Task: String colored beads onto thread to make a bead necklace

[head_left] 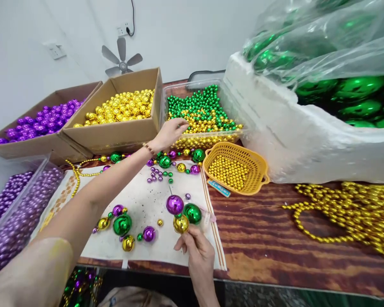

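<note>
So; L hand (171, 133) nr bin rim (208, 134)

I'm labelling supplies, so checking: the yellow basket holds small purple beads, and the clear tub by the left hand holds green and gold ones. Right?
Not quite: the head view shows the yellow basket holding small gold beads, not purple ones. The clear tub by the left hand does hold green and gold ones.

a pale, smooth white wall (195, 38) with white rectangular sockets (55, 51) stands behind a reddish-brown, dark-streaked wooden table (256, 234).
</note>
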`<state>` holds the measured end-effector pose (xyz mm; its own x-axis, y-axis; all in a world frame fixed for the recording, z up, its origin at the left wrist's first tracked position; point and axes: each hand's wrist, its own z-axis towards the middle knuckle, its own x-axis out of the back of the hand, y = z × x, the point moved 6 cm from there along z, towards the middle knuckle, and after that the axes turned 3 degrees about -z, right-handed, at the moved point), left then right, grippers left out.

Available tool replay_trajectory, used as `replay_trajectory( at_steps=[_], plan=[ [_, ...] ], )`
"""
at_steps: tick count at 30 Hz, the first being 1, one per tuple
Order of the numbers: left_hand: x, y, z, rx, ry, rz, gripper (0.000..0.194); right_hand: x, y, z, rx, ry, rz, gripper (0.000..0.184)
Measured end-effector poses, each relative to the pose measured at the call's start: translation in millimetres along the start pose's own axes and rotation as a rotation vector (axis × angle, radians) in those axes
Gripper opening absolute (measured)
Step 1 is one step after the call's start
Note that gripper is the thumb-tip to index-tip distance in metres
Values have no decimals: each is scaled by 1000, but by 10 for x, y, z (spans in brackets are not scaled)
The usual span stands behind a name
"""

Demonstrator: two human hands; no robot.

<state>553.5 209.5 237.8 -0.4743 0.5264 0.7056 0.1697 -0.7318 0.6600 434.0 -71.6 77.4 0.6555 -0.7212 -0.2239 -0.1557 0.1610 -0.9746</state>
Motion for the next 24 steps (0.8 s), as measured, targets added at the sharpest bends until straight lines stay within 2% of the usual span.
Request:
replay_trajectory(
  at_steps=[2,5,10,15,17,19,21,24],
  plan=[
    [-130,-134,487,8,-99,390,30,19,16,-7,2,-19,-3,24],
    [-325,-343,916,39,-192,525,35,23,20,-23,12,-39,-26,27],
    [-532,-557,1095,78,-249,541,35,30,17,-16,10,-24,-63,29],
    [-500,-561,1131,86,-209,481,25,23,76,-7,-62,-5,-69,28],
    [-365,-463,1080,62,-137,407,19,12,86,-20,-82,13,-62,28],
    [-160,-306,905,36,-27,139,12,3,73,-37,-86,44,-47,29],
    [34,-160,559,59,40,-326,5,-2,38,-51,-77,76,-35,28],
    [117,-24,-222,236,-22,-950,3,-3,-47,-57,-44,101,-48,27]
  ],
)
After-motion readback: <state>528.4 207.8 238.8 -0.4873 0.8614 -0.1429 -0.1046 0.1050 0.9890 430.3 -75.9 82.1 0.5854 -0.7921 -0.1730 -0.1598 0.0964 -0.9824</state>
